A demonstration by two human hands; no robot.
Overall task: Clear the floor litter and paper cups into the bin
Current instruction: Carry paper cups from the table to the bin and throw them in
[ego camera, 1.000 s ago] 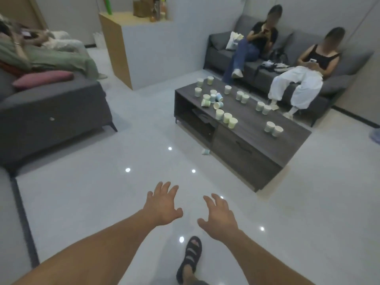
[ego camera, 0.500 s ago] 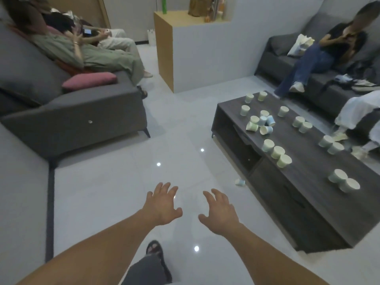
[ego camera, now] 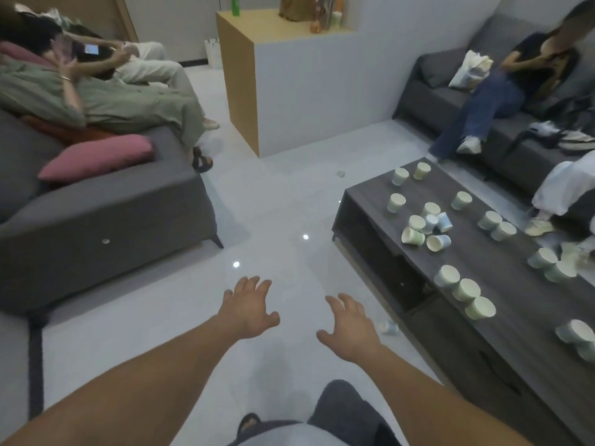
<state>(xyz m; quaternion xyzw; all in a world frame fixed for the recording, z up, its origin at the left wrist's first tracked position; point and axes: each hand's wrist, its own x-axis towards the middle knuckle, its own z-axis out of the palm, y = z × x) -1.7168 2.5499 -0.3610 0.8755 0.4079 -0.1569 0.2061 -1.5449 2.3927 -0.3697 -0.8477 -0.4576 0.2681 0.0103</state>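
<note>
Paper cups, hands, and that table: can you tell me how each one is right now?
Left hand: open, empty, fingers spread.
Right hand: open, empty.
Small pale blue paper cup on the floor: tipped over beside the table.
Light green paper cup at the table's front edge: upright.
Blue paper cup in the middle cluster: lying on its side.
Dark wooden coffee table: covered with cups.
</note>
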